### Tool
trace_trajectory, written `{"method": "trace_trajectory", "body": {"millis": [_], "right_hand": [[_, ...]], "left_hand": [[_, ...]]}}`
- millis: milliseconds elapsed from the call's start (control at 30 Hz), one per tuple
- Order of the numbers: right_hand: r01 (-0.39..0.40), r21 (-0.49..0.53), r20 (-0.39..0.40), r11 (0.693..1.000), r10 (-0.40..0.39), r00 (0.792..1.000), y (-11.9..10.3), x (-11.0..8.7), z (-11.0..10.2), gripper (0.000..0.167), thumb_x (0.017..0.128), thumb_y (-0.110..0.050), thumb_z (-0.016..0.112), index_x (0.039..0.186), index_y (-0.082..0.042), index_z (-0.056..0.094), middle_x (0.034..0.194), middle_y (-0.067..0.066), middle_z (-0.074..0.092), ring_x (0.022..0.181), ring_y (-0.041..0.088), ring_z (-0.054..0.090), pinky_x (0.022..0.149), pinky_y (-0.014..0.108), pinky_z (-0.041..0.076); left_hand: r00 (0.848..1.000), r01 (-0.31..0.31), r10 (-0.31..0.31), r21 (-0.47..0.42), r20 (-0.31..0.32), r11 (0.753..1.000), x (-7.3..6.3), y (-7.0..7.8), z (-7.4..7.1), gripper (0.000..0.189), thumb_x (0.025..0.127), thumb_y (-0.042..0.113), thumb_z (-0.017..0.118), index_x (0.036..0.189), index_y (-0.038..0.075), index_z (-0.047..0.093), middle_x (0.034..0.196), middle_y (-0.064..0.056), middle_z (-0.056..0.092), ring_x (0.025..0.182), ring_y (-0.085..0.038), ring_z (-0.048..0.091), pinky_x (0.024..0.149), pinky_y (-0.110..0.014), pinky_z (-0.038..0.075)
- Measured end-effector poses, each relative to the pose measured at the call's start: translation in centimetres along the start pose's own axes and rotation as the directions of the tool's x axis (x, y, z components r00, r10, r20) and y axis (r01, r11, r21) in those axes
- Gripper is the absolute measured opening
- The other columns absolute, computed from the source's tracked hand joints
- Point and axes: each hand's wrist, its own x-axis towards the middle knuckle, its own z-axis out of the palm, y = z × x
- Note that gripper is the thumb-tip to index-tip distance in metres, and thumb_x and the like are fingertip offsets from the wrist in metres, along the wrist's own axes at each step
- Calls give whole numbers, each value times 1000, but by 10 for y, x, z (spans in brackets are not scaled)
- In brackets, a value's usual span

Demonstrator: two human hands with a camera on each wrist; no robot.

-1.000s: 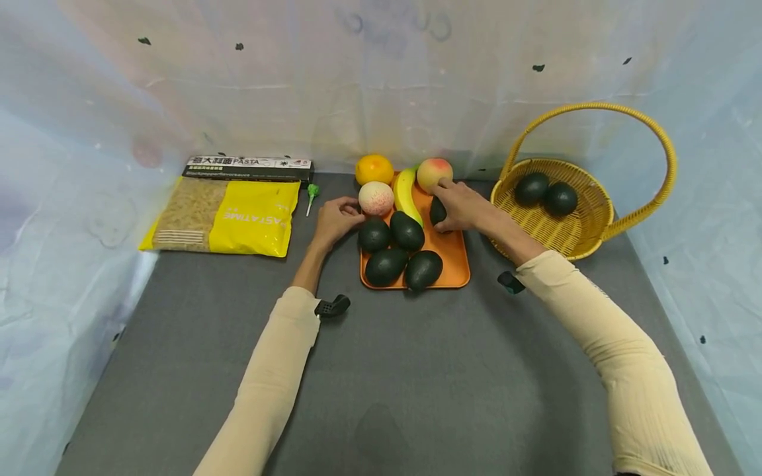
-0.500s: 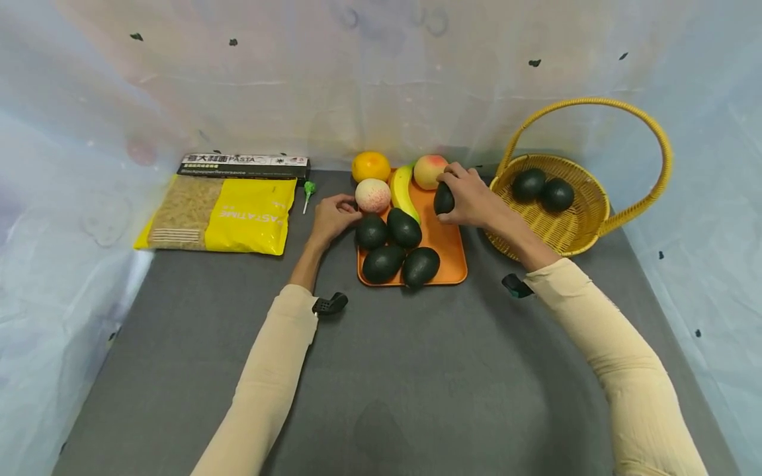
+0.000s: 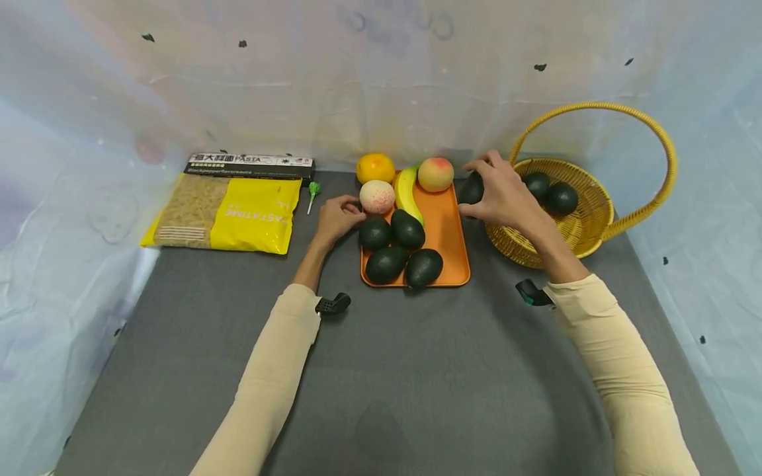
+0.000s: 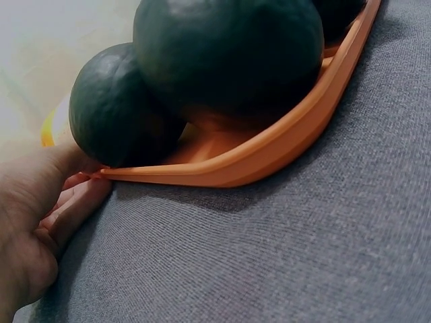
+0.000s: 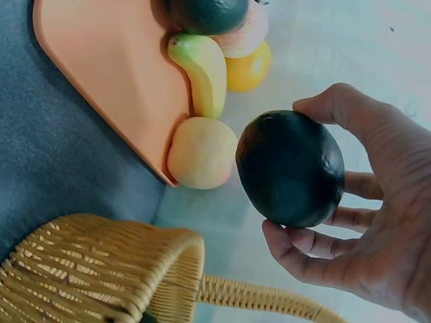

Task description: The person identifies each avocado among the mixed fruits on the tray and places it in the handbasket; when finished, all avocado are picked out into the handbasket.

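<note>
My right hand [image 3: 503, 192] grips a dark green avocado [image 5: 289, 168] between thumb and fingertips, held up between the orange tray [image 3: 449, 258] and the yellow wicker basket [image 3: 595, 244]. My left hand [image 3: 337, 218] pinches the tray's left rim, thumb above and fingers [image 4: 84, 205] outside it; some fingertips are hidden. On the tray lie several avocados [image 3: 387, 264], a banana [image 3: 405, 192], a red-yellow peach [image 3: 436, 174], a pale speckled peach [image 3: 377, 197] and an orange [image 3: 375, 168]. Two avocados [image 3: 561, 199] sit inside the basket.
A yellow pasta bag [image 3: 253, 215] lies at the back left, with a black-and-white pasta box [image 3: 250, 166] behind it. Beside them is a green lollipop [image 3: 313, 190]. The basket's tall handle [image 3: 669, 158] arches over its opening. Pale sheeting hangs behind the grey table.
My right hand has lifted the avocado off the tray's right side and carried it rightward, close to the basket. The left hand has stayed at the tray rim.
</note>
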Motion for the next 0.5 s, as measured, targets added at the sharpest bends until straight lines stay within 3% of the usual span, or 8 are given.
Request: {"method": "trace_trajectory", "body": {"millis": [233,500], "right_hand": [[-95,6,-75,995,96,993,6,-11,-13,62,89,-31,74,143,-5,59,144,26,45,120,45,47,87,65,48],[-232,60,-18,971,234,972,27,-21,-34,68,92,-28,69,150,2,50,152,34,39,125,52,43,98,65,42]], "left_hand": [[1000,0,0,-11,0,1000,-2,0,-2,37,86,18,80,120,3,74,91,-13,73,67,-4,60,72,-19,49],[1000,-4,4,-13,3,1000,-3,1,-1,37,86,19,79,119,4,74,91,-13,73,67,-4,60,72,-19,48]]}}
